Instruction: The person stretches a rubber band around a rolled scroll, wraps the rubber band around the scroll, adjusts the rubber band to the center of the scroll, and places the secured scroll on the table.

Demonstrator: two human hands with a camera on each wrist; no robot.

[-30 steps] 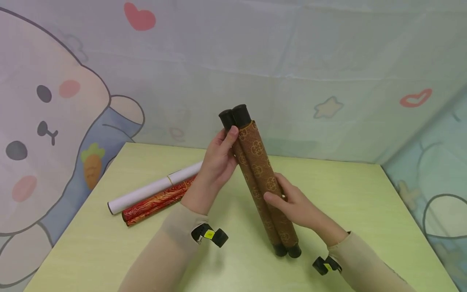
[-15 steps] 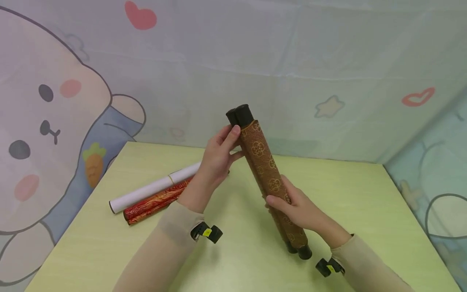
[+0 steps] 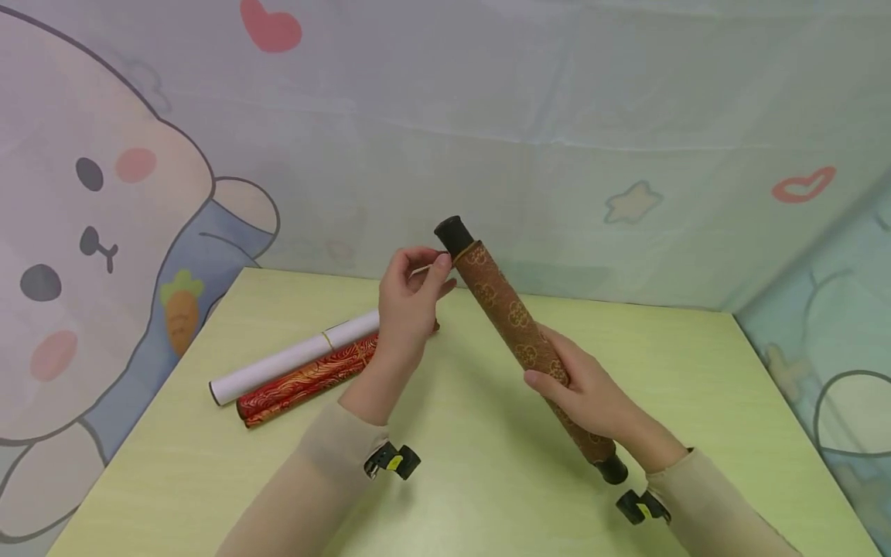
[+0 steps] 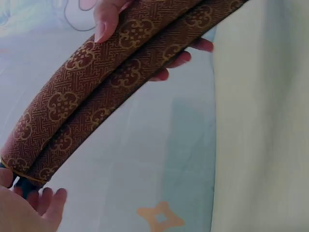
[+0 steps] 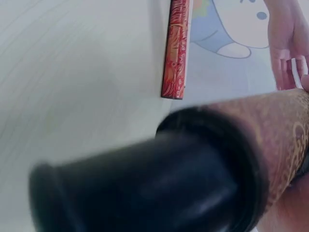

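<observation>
A brown brocade scroll [image 3: 506, 299] with gold flower patterns is held tilted above the table, its upper end to the left. Two rolled halves lie side by side in the left wrist view, where the scroll [image 4: 89, 84] crosses diagonally. My right hand [image 3: 585, 387] grips it below the middle, thumb across the front and fingers behind. At the upper end, my left hand [image 3: 411, 302] pinches the scroll's edge beside the black knob [image 3: 454, 234]. A lower black knob [image 5: 145, 183] fills much of the right wrist view.
A white roll [image 3: 278, 367] tied with a thin band lies on the table [image 3: 445, 480] at left. Alongside it lies a red and gold scroll [image 3: 299, 383], partly hidden behind my left forearm. A printed cloth [image 3: 529, 100] hangs behind the table.
The scroll has turned so that only one roll shows from the head. Its lower end and my right hand have shifted right; my left fingers have moved to its upper edge.
</observation>
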